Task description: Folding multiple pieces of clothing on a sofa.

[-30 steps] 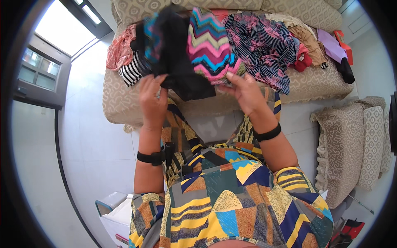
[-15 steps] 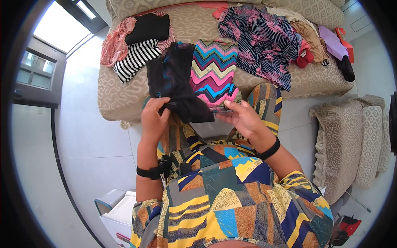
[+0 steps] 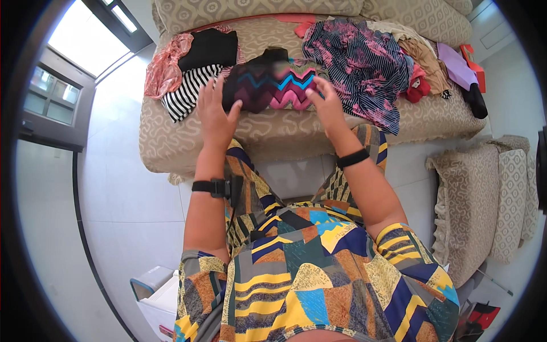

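A garment with a multicoloured zigzag pattern [image 3: 293, 85] lies on the sofa seat in front of me, folded into a compact shape. Sheer black cloth [image 3: 248, 94] covers its left part, with the zigzags showing through. My left hand [image 3: 216, 117] is at the garment's left edge, fingers spread and thumb apart. At the right edge, my right hand [image 3: 329, 108] has its thumb and fingers parted against or just over the zigzag cloth; whether it touches is unclear. Neither hand grips anything visible.
Left on the sofa [image 3: 171, 142] sit a black-and-white striped garment [image 3: 191, 94], a folded black one [image 3: 211, 48] and a pink one [image 3: 168, 65]. To the right spreads a navy-and-pink garment [image 3: 359, 68], beside beige clothing [image 3: 424, 62] and purple cloth [image 3: 456, 65].
Both hands have moved forward from near my lap to the sofa seat. The black cloth now lies over the zigzag garment's left part, and my left hand has let go of it.
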{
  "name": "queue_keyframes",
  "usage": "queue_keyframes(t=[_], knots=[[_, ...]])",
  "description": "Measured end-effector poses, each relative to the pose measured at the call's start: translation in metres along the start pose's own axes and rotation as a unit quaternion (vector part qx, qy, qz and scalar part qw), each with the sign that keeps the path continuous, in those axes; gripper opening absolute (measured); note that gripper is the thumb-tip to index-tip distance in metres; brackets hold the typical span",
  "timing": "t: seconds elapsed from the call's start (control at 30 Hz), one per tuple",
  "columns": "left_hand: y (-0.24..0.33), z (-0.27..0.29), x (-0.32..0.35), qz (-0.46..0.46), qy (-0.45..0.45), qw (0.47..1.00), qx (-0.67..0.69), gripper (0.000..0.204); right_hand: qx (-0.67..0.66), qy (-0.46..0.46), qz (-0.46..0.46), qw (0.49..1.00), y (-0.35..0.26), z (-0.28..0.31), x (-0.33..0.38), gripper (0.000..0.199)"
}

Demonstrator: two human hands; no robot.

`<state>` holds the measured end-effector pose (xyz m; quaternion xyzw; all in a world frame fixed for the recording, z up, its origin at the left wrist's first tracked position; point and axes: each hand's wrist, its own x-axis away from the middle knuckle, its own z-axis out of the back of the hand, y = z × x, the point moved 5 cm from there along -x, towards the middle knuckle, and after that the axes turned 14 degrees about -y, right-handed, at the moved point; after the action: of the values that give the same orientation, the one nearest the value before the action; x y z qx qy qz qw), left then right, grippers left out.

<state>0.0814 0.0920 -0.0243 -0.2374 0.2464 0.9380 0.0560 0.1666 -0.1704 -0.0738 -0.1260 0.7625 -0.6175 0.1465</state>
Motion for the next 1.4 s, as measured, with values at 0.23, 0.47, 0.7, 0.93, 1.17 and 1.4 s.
queue_keyframes(t=[0.23,0.47,0.7,0.93,1.17,1.4], knots=[[-0.011,-0.028,0.031,0.08,-0.153,0.984,-0.041,0.064,0.57,-0.076,0.006,0.818,0.017,-0.036,0.022,0.077],[-0.006,-0.03,0.029,0.108,-0.163,0.98,-0.038,0.07,0.652,-0.075,0.046,0.753,-0.003,-0.048,0.01,0.09],[-0.005,-0.03,0.029,0.134,-0.186,0.97,-0.078,0.069,0.683,-0.107,0.031,0.722,0.014,-0.034,-0.016,0.073],[-0.005,-0.031,0.031,0.125,-0.18,0.973,-0.078,0.067,0.677,-0.11,0.098,0.721,0.017,-0.028,-0.017,0.045],[-0.005,-0.029,0.028,0.118,-0.16,0.978,-0.067,0.062,0.672,-0.119,0.066,0.728,0.011,-0.029,0.019,0.043],[-0.004,-0.026,0.031,0.111,-0.139,0.982,-0.065,0.046,0.721,-0.104,0.033,0.684,-0.01,-0.069,0.016,0.066]])
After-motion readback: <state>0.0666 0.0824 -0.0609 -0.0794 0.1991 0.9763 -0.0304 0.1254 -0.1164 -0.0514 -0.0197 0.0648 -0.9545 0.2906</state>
